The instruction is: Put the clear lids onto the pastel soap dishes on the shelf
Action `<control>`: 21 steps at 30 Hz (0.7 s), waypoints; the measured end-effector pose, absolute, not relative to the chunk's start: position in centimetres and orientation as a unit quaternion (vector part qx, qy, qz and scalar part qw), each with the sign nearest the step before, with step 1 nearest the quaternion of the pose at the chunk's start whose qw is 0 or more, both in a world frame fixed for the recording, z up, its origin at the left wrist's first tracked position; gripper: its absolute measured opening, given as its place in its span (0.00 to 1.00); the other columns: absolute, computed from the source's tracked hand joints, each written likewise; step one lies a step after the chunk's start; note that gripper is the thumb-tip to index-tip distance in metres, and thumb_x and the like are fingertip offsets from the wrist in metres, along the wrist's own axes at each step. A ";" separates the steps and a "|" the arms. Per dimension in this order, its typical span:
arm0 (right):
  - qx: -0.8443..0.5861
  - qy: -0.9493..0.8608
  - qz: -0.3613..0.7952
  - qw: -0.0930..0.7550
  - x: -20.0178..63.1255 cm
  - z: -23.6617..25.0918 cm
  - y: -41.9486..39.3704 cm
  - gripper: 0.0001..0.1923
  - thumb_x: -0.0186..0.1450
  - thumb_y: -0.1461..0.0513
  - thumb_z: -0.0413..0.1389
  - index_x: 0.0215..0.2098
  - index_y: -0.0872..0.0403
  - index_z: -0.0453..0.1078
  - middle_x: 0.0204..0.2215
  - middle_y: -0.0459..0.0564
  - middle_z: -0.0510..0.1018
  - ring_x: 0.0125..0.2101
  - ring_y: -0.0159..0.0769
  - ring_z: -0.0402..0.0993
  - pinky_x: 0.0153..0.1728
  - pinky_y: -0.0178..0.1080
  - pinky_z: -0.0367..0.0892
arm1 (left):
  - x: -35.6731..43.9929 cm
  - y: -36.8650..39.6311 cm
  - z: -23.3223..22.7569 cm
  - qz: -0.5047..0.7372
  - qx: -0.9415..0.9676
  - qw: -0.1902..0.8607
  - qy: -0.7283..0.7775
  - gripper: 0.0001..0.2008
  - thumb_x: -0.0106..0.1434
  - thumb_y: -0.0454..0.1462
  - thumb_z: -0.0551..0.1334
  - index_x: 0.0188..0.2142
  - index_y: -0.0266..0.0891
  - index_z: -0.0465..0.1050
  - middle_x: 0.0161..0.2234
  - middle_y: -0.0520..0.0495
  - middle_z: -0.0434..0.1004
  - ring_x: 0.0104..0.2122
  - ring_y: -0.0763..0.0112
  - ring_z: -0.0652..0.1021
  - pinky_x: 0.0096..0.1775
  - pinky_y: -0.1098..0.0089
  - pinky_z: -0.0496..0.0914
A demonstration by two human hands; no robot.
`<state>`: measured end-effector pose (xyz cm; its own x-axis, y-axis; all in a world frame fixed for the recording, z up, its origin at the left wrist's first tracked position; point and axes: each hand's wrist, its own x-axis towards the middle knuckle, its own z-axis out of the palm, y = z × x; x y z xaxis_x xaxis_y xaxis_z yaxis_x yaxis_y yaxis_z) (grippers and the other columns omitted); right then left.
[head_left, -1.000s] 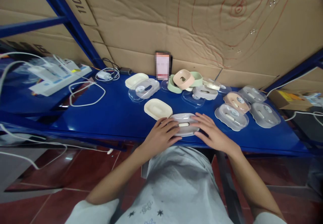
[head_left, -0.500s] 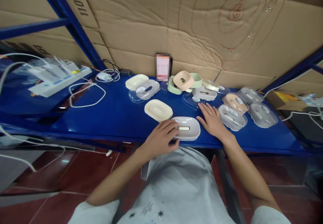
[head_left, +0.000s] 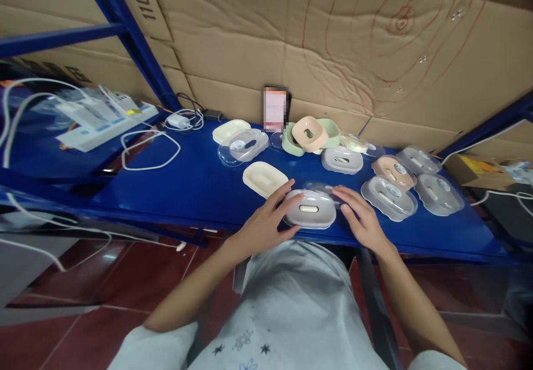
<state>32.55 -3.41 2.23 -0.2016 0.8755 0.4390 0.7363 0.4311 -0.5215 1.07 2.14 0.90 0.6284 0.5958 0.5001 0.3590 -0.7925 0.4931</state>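
Left hand [head_left: 266, 223] and right hand [head_left: 361, 218], fingers spread open, bracket the grey soap dish [head_left: 310, 209] near the shelf [head_left: 187, 186] edge. Keep pressure even on both ends and seat it flat; the clear lid [head_left: 322, 188] sits just behind.

Head-worn view, forward and down, close — shelf [head_left: 187, 186]

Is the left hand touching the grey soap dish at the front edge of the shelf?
Touching. The head view shows the left hand with its fingers lying against the left end of the grey soap dish, with no blue shelf visible between them.
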 end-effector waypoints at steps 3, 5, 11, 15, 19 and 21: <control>-0.481 -0.802 0.096 0.341 31.5 2.0 -5.0 0.25 0.81 0.58 0.49 0.74 0.39 0.64 0.71 0.52 0.70 0.72 0.49 0.65 0.72 0.60 0.65 | 0.9 2.4 0.6 0.329 0.882 0.195 0.275 0.40 0.72 0.41 0.70 0.77 0.52 0.53 0.78 0.37 0.51 0.75 0.49 0.63 0.71 0.47 0.68; -0.455 -0.821 0.084 0.334 30.8 2.0 -5.3 0.27 0.80 0.60 0.50 0.76 0.38 0.62 0.73 0.51 0.68 0.74 0.49 0.61 0.74 0.62 0.61 | 0.9 2.5 0.4 0.325 0.884 0.199 0.271 0.40 0.72 0.42 0.70 0.77 0.54 0.54 0.77 0.39 0.55 0.75 0.51 0.63 0.72 0.46 0.66; -0.426 -0.855 0.090 0.281 29.6 2.3 -4.5 0.29 0.81 0.61 0.48 0.78 0.40 0.58 0.76 0.50 0.64 0.76 0.49 0.56 0.76 0.66 0.53 | 0.9 2.9 -0.1 0.346 0.880 0.196 0.259 0.35 0.71 0.45 0.71 0.73 0.51 0.62 0.73 0.38 0.63 0.73 0.52 0.68 0.70 0.46 0.68; -0.419 -0.862 0.094 0.269 29.8 2.2 -4.4 0.28 0.81 0.61 0.48 0.77 0.41 0.59 0.75 0.49 0.64 0.77 0.49 0.55 0.76 0.68 0.51 | 0.9 2.9 -0.1 0.362 0.873 0.202 0.257 0.33 0.70 0.44 0.73 0.70 0.50 0.66 0.70 0.37 0.66 0.70 0.50 0.71 0.69 0.46 0.70; -0.410 -0.866 0.106 0.265 30.1 2.1 -4.3 0.27 0.80 0.61 0.49 0.76 0.40 0.61 0.75 0.48 0.66 0.77 0.48 0.55 0.77 0.68 0.49 | 1.0 3.0 -0.1 0.370 0.869 0.214 0.250 0.28 0.69 0.44 0.73 0.65 0.49 0.69 0.65 0.38 0.68 0.67 0.52 0.74 0.67 0.46 0.72; -0.416 -0.866 0.101 0.258 30.0 2.0 -4.2 0.28 0.80 0.59 0.51 0.76 0.40 0.61 0.75 0.48 0.66 0.77 0.49 0.54 0.77 0.68 0.49 | 1.0 3.1 -0.2 0.369 0.870 0.214 0.249 0.26 0.70 0.43 0.72 0.65 0.49 0.69 0.65 0.38 0.68 0.67 0.52 0.73 0.67 0.47 0.72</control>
